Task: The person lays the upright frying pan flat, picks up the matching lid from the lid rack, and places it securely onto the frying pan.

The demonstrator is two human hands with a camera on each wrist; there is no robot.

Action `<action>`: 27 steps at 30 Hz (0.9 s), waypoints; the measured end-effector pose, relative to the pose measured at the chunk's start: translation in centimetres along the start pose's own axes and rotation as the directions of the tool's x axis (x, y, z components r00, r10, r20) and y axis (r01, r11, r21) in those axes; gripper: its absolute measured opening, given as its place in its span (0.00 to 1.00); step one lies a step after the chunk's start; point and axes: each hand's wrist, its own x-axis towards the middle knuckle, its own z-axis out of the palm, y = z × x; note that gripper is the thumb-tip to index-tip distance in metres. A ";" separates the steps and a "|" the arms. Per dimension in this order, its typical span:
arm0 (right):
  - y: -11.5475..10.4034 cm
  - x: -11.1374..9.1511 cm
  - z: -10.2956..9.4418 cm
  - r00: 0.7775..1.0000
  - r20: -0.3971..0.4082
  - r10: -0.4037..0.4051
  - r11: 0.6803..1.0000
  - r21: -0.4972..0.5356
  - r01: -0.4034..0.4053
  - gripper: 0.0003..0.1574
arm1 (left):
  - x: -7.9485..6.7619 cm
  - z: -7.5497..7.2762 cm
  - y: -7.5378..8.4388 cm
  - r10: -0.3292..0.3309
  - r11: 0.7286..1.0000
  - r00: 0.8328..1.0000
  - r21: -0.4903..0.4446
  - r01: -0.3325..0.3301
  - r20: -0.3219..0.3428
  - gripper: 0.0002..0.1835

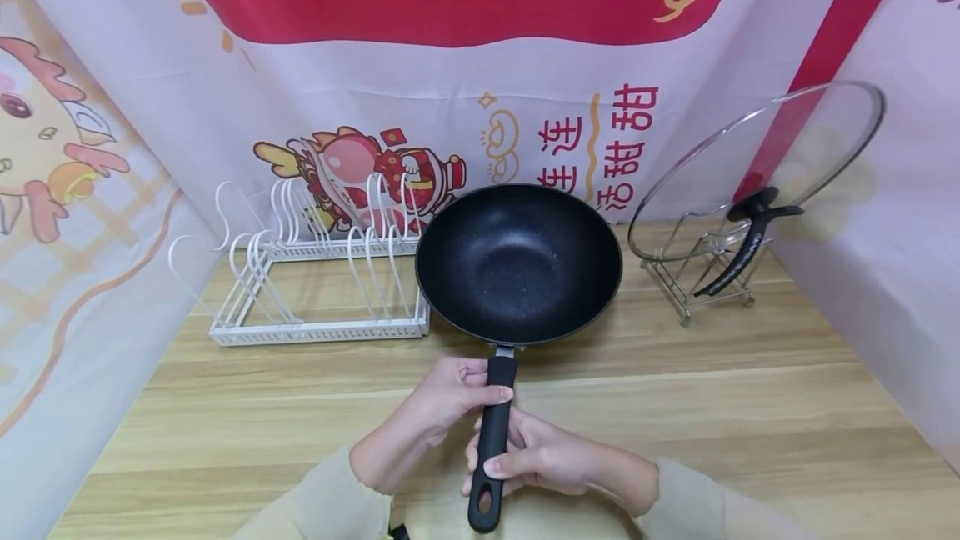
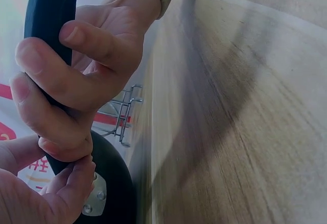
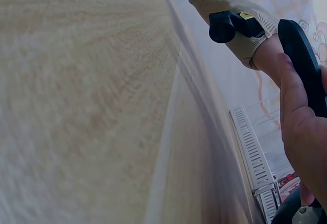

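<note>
A black wok (image 1: 517,265) is held by its long black handle (image 1: 493,432), with the dark inside facing the head camera. My left hand (image 1: 457,394) grips the handle near the pan, its thumb across the top. Lower down, my right hand (image 1: 543,452) holds the same handle close to the end with the hanging hole. In the left wrist view the fingers of the right hand (image 2: 97,66) curl round the handle, and the left hand (image 2: 46,198) pinches it beside the riveted metal bracket (image 2: 95,196). In the right wrist view the right hand (image 3: 306,137) is partly cut off.
A white rack (image 1: 322,329) with curved upright dividers stands left of the wok. To the right, a glass lid (image 1: 757,148) with a black knob leans in a small wire stand (image 1: 686,307). Printed cloth (image 1: 465,73) hangs behind and at both sides of the wooden table (image 1: 750,407).
</note>
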 end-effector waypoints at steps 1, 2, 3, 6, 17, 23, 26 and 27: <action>0.0 0.0 0.0 1.000 0.000 -0.001 1.000 0.003 0.001 0.33 | 0.0 0.0 0.0 0.001 1.000 1.000 0.005 0.000 -0.004 0.19; 0.0 0.0 0.0 1.000 0.000 -0.002 1.000 0.004 0.002 0.33 | 0.0 0.0 0.0 0.002 1.000 1.000 0.007 -0.002 -0.006 0.19; 0.1 0.0 0.0 1.000 -0.001 -0.004 1.000 0.004 0.004 0.33 | 0.0 0.0 0.0 0.003 1.000 1.000 0.005 -0.003 -0.005 0.19; 0.1 0.0 0.0 1.000 -0.005 -0.005 1.000 -0.004 0.005 0.33 | 0.0 0.0 0.0 0.005 1.000 1.000 -0.006 -0.005 0.003 0.18; 0.0 -0.2 0.1 1.000 -0.004 -0.018 1.000 -0.014 0.017 0.29 | -0.1 0.2 0.0 0.026 1.000 1.000 -0.018 -0.026 0.014 0.16; -0.2 -0.5 0.2 1.000 0.007 -0.023 1.000 -0.016 0.024 0.26 | -0.2 0.4 0.3 0.037 0.999 0.999 -0.008 -0.037 0.009 0.16; -0.2 -0.6 0.2 1.000 0.006 -0.026 1.000 -0.007 0.026 0.25 | -0.3 0.5 0.4 0.040 0.999 0.999 -0.007 -0.040 0.016 0.16; -0.1 -0.6 0.2 1.000 0.005 -0.029 1.000 -0.004 0.029 0.25 | -0.4 0.5 0.4 0.041 0.999 0.999 -0.008 -0.041 0.020 0.16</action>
